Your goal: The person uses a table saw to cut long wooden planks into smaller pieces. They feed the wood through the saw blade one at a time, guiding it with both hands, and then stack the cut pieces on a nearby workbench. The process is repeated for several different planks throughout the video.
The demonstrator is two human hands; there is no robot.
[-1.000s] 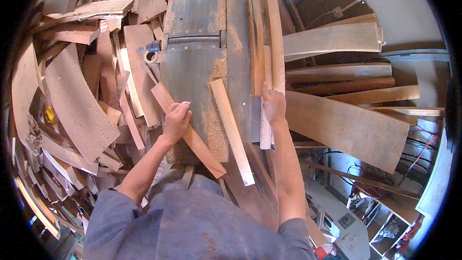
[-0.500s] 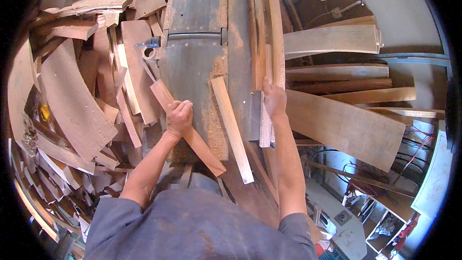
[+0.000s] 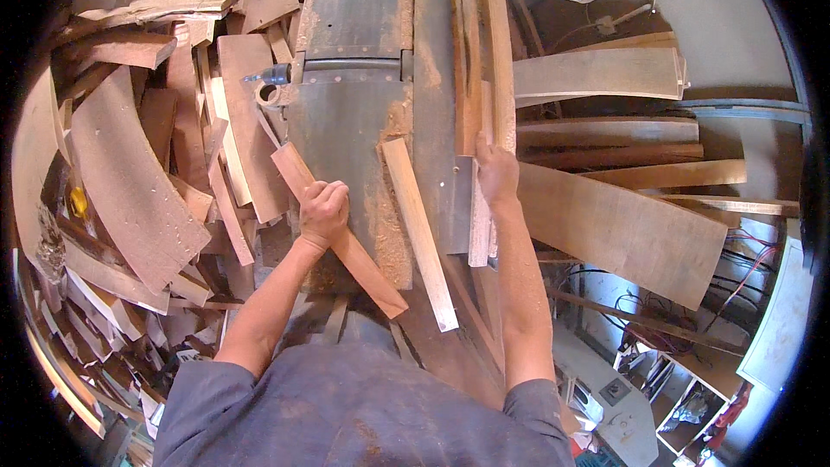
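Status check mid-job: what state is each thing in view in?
Left hand: closed over the reddish strip
Reddish strip: slanted, near end past the metal bed's edge
Right hand: touching strips at right, closure unclear
Pale strip: untouched, slanted
Metal bed: dusted with sawdust
Slot across bed: uncovered
Boards at left: heaped loosely

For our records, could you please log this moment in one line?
Left hand: closed on reddish strip | Right hand: at long wood strips, grip unclear | Pale strip: between hands, overhanging metal bed
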